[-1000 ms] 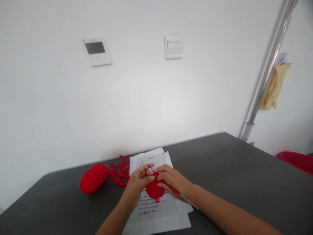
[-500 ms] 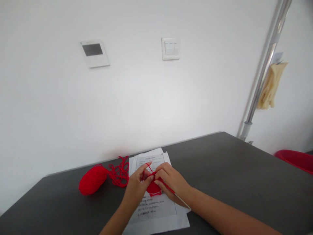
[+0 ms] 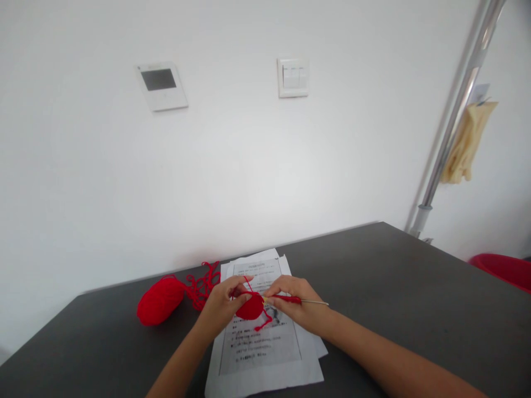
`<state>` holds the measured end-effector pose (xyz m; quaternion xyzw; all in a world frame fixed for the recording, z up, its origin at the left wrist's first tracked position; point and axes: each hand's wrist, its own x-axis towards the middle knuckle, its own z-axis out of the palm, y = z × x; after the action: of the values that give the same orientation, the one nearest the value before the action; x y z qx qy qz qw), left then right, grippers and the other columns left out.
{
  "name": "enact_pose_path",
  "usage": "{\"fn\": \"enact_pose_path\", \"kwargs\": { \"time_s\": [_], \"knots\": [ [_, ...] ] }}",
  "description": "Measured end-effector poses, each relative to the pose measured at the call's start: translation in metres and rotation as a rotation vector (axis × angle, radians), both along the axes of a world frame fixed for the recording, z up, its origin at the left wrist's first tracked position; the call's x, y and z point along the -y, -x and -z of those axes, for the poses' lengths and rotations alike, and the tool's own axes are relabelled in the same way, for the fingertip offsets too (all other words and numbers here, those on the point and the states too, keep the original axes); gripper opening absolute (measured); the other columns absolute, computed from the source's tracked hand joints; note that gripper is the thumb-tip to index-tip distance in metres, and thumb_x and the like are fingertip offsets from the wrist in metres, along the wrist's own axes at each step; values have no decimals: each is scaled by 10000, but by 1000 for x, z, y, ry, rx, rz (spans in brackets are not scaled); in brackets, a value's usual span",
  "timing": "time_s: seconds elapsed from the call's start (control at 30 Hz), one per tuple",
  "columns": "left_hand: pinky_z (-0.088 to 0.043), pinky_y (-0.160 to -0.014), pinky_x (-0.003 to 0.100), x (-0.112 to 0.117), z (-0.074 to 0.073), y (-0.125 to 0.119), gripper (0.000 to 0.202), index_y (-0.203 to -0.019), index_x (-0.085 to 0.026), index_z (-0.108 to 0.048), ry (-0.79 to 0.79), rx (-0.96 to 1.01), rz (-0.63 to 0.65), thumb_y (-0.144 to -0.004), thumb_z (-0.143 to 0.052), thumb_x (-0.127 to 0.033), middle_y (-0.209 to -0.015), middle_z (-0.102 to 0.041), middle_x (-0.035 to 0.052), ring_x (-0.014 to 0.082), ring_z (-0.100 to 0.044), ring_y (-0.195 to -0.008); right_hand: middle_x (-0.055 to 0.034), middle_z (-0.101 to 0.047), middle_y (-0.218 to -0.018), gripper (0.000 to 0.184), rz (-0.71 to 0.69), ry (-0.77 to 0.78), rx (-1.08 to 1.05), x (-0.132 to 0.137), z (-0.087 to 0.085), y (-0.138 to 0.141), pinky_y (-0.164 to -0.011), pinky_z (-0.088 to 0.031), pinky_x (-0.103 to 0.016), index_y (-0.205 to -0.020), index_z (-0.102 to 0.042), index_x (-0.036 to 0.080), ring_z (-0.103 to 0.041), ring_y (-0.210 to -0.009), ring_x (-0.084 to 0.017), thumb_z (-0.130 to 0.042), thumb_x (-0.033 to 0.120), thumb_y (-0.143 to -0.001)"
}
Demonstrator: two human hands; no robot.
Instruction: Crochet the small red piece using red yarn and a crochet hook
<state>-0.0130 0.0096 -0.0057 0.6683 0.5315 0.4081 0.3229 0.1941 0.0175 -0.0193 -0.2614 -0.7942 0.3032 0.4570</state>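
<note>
My left hand [image 3: 219, 307] pinches a small round red crocheted piece [image 3: 249, 308], with a strand of red yarn running over its forefinger. My right hand [image 3: 296, 307] grips a crochet hook [image 3: 299, 300] with a red handle and a thin metal shaft, its tip at the edge of the piece. Both hands hover over printed paper sheets [image 3: 265, 354] on the dark table [image 3: 415, 298]. A red yarn ball [image 3: 160, 300] lies to the left, with loose loops of yarn [image 3: 203, 284] trailing toward my hands.
A white wall stands just behind the table, with a small wall panel [image 3: 161, 85] and a light switch [image 3: 292, 77]. A metal pole [image 3: 452, 121] rises at the right with yellowish gloves [image 3: 467, 143] hanging on it. A red tub [image 3: 504, 271] sits beyond the table's right edge.
The hook has swung from pointing down-right to lying nearly level, pointing right. The crocheted piece has shifted slightly left and turned in my left hand.
</note>
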Motion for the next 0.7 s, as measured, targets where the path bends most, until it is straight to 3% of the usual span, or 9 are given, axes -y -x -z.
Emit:
{"fn": "enact_pose_path", "kwargs": {
  "time_s": [0.17, 0.27, 0.33, 0.57, 0.7],
  "knots": [
    [-376, -558, 235, 1, -1, 0, 339, -943, -180, -697, 130, 165, 67, -607, -716, -224, -603, -552, -20, 119, -484, -566, -10, -637, -631, 156, -54, 329, -146, -3, -1, 2, -538, -450, -226, -730, -673, 141, -566, -576, -117, -644, 289, -769],
    [-350, -529, 219, 3, 1, -1, 368, -936, -176, -696, 291, 305, 157, -574, -748, -224, -597, -525, -33, 96, -463, -536, -12, -641, -641, 170, -100, 373, -193, -2, 0, 3, -549, -462, -232, -747, -678, 137, -575, -588, -119, -662, 306, -758],
    [-340, -528, 210, 5, 2, -1, 382, -941, -180, -695, 361, 376, 201, -565, -758, -214, -618, -524, -31, 87, -465, -541, -32, -661, -702, 156, -120, 307, -206, 0, 0, 3, -595, -488, -255, -768, -684, 142, -601, -643, -135, -658, 296, -767],
    [-341, -544, 198, 8, 3, -2, 338, -858, -169, -704, 447, 490, 233, -529, -778, -151, -651, -543, -26, 72, -469, -556, -82, -679, -989, 88, -241, -154, -122, 3, -2, 2, -861, -492, -344, -873, -654, 182, -598, -982, -172, -583, 219, -836],
    [-376, -582, 212, 7, 2, -1, 358, -911, -168, -696, 429, 497, 233, -560, -767, -171, -673, -575, -13, 96, -518, -595, -73, -687, -981, 111, -250, -165, -84, 1, -1, 2, -882, -485, -336, -921, -641, 188, -602, -992, -164, -556, 217, -856]
  ]
}}
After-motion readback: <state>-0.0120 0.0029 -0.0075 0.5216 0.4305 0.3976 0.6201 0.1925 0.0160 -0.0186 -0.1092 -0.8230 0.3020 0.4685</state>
